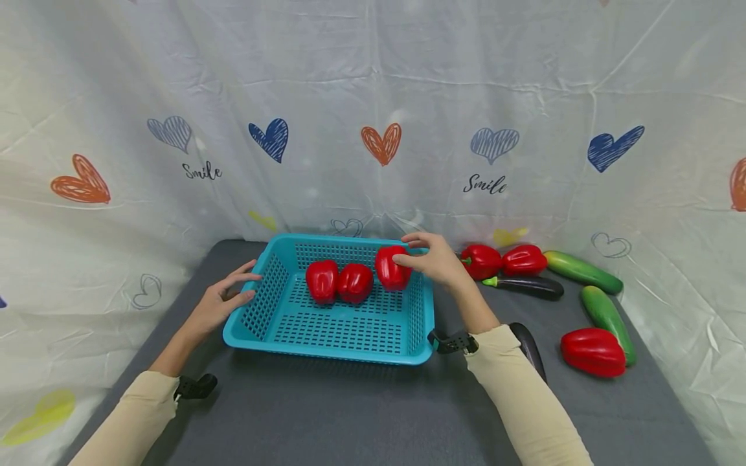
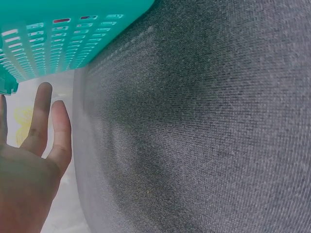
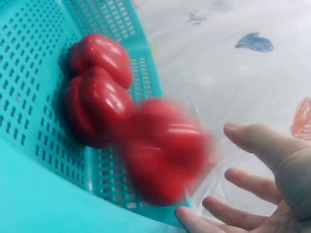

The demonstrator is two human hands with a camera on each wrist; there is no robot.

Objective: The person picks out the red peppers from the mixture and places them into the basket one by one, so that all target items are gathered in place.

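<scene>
Apparently unheld, one red pepper [image 1: 389, 272] sat in the blue basket [image 1: 326, 351], just right of the head frame's centre. Right hand [image 1: 434, 259]: fingers spread, gripped nothing. Left hand [image 1: 217, 303]: relaxed, empty, at the basket's left. Hazard: unsteadied, it risked rolling into two neighbouring peppers [image 1: 355, 283].

Dark grey table [image 1: 350, 414], blue basket [image 1: 338, 353] between left hand [image 1: 217, 304] and right hand [image 1: 434, 260], three red peppers [image 1: 593, 353], two eggplants [image 1: 529, 287] and two cucumbers [image 1: 585, 272] to the right hand's right.
</scene>
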